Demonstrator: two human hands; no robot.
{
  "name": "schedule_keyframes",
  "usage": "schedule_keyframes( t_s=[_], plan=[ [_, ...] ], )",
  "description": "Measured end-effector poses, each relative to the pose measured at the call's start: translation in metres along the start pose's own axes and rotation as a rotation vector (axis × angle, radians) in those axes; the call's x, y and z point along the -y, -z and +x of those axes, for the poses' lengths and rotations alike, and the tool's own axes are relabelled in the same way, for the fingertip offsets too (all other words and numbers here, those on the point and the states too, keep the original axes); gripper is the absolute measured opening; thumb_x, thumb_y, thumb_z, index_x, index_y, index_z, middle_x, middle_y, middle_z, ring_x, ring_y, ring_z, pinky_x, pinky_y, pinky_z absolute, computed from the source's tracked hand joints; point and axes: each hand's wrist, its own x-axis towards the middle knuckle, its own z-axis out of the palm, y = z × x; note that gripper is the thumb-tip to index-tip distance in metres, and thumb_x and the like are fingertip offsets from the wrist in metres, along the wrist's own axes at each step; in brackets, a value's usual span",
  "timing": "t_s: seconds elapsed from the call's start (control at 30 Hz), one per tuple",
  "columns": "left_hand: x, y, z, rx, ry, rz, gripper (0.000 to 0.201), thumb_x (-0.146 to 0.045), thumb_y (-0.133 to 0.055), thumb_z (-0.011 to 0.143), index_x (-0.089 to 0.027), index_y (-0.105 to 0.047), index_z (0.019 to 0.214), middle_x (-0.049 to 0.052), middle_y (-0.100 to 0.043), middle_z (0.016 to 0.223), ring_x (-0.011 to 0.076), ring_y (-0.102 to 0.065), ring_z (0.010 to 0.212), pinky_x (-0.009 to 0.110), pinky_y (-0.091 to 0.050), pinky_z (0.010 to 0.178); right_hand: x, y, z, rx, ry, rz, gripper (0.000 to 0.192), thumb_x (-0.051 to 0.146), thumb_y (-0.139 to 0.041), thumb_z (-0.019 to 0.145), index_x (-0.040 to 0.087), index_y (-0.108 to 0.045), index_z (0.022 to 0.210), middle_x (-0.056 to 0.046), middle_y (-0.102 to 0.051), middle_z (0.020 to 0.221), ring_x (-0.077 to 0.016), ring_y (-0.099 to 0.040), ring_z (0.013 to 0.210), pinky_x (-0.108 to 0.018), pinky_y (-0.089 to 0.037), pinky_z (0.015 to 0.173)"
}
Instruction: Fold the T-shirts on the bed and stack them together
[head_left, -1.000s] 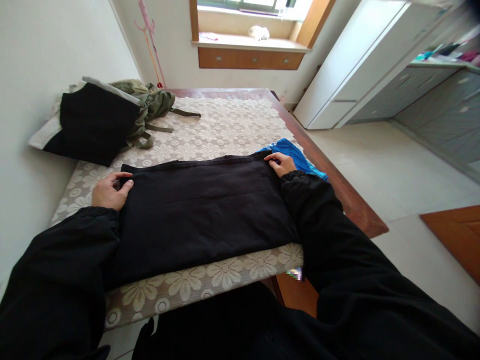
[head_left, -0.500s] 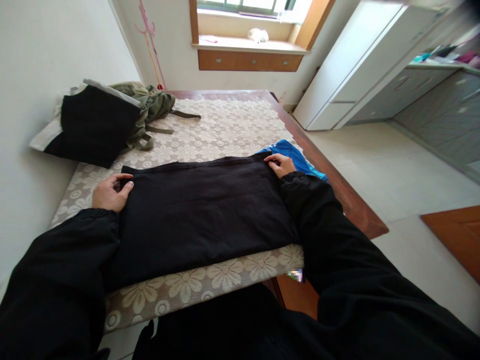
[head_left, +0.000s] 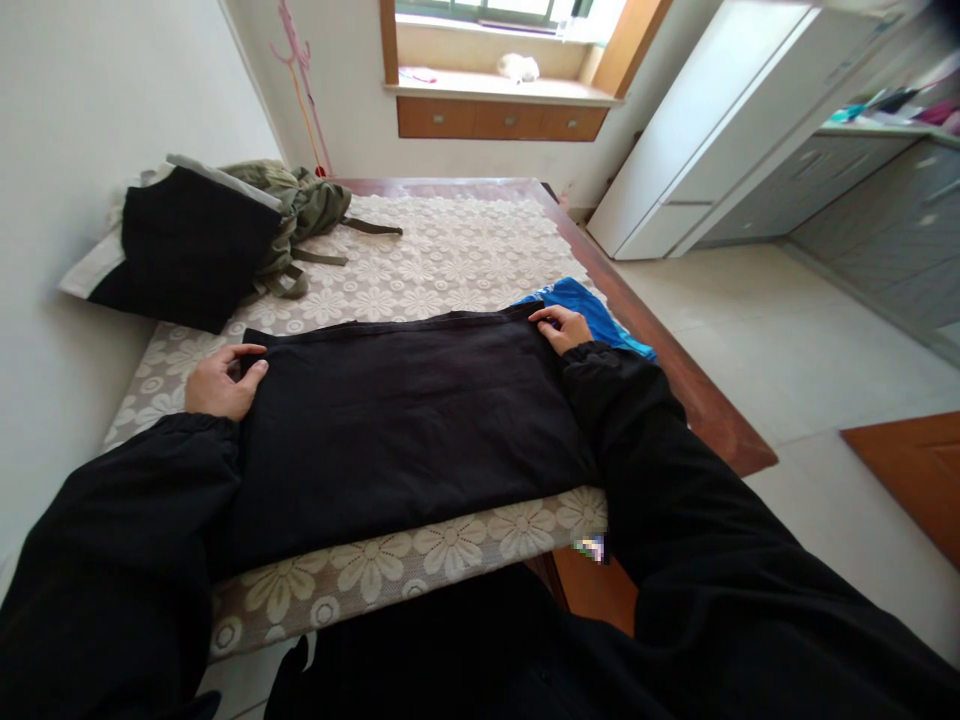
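A black folded garment (head_left: 412, 420) lies flat along the near side of the table, its far edge nearly straight. At the garment's far left corner my left hand (head_left: 225, 382) grips the cloth, with the thumb and forefinger resting on its border. My right hand (head_left: 562, 330) pinches the far right corner, fingertips on the edge. Just beyond that hand lies a blue cloth (head_left: 585, 310), partly covered by the black garment and my sleeve. The exact kind of the black garment cannot be made out.
A patterned lace tablecloth (head_left: 450, 245) covers the wooden table (head_left: 720, 430). At the back left a pile holds a black-and-white garment (head_left: 187, 245) and an olive-green bag with straps (head_left: 319, 205). A white refrigerator (head_left: 697, 120) stands beyond, right of the window sill (head_left: 465, 88).
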Motion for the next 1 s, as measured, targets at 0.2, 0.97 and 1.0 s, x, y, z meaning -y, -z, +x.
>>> schedule_keyframes(
  t_s=[0.2,0.97,1.0],
  plan=[
    [-0.0005,0.0003,-0.0002,0.001,0.001,0.004,0.05,-0.052,-0.064,0.096,-0.022,-0.077,0.133,0.01,-0.079,0.12,0.0269,-0.072,0.104,0.037,-0.058,0.096,0.0021,0.0005,-0.0005,0.002,-0.005,-0.002,0.027,0.028,-0.064,0.08,0.022,-0.085,0.097,-0.007,-0.082,0.098,-0.0227,-0.064,0.076,-0.042,-0.058,0.085],
    [0.0045,-0.0023,0.0023,0.005,0.009,0.012,0.053,-0.055,-0.063,0.096,-0.024,-0.076,0.138,0.01,-0.078,0.125,0.0269,-0.071,0.103,0.039,-0.058,0.096,-0.0047,-0.0023,0.0012,0.017,0.014,0.006,0.026,0.029,-0.065,0.085,0.023,-0.085,0.1,-0.007,-0.082,0.102,-0.024,-0.068,0.084,-0.041,-0.058,0.087],
    [0.0045,-0.0022,0.0024,0.005,0.008,0.013,0.054,-0.055,-0.063,0.096,-0.024,-0.076,0.138,0.01,-0.077,0.127,0.0272,-0.071,0.104,0.039,-0.058,0.096,-0.0051,-0.0022,0.0014,0.022,0.024,0.006,0.027,0.028,-0.064,0.086,0.023,-0.085,0.102,-0.007,-0.082,0.105,-0.0239,-0.068,0.085,-0.041,-0.058,0.088]
  ],
)
